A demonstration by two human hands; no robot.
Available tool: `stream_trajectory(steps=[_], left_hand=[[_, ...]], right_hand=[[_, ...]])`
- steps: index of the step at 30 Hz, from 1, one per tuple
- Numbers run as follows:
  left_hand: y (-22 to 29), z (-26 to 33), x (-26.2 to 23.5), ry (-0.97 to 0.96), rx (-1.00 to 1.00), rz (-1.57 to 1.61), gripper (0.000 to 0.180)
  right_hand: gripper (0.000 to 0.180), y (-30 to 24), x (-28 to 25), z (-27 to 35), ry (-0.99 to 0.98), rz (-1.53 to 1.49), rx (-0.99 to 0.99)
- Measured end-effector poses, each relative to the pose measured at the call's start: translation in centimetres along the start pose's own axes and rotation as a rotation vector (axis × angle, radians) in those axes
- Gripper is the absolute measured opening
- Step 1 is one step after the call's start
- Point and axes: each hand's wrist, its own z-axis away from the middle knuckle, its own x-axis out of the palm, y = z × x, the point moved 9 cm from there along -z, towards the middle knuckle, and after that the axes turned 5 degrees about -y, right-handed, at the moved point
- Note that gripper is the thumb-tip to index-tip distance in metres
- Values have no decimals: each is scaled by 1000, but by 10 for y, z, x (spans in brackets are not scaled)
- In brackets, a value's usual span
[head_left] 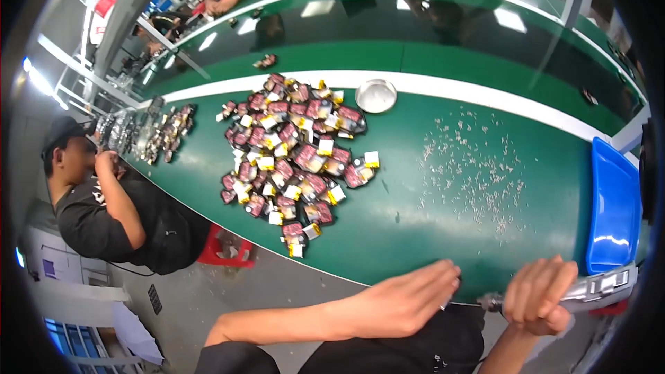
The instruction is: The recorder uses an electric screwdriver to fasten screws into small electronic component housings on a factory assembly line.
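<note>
My left hand (409,299) is at the table's near edge. Its fingers are bent together around something mostly hidden; a bit of white shows below the fingertips. My right hand (540,296) is wrapped around a silver-grey electric screwdriver (601,289), whose narrow tip points left toward my left hand. Beyond both hands, many tiny silvery bits (485,180), perhaps screws, lie scattered on the green tabletop (395,242). Left of these, a large heap of small electronic assemblies (280,138) shows dark casings, reddish boards and white-and-yellow battery-like pouches.
A round metal dish (376,96) stands at the table's back edge. At the right end is a blue tray (613,208). A conveyor belt (332,52) runs behind. A co-worker (104,201) sits at the left beside more assemblies (170,131); below is a red stool (225,248).
</note>
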Motion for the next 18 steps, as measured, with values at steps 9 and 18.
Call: stream_trajectory(steps=[9, 18], left_hand=[[-144, 70, -113, 214, -679, -622, 45], [-30, -42, -18, 101, -218, -43, 40]], right_hand=[[6, -19, -51, 71, 436, -197, -188], [9, -8, -76, 86, 560, -206, -212]])
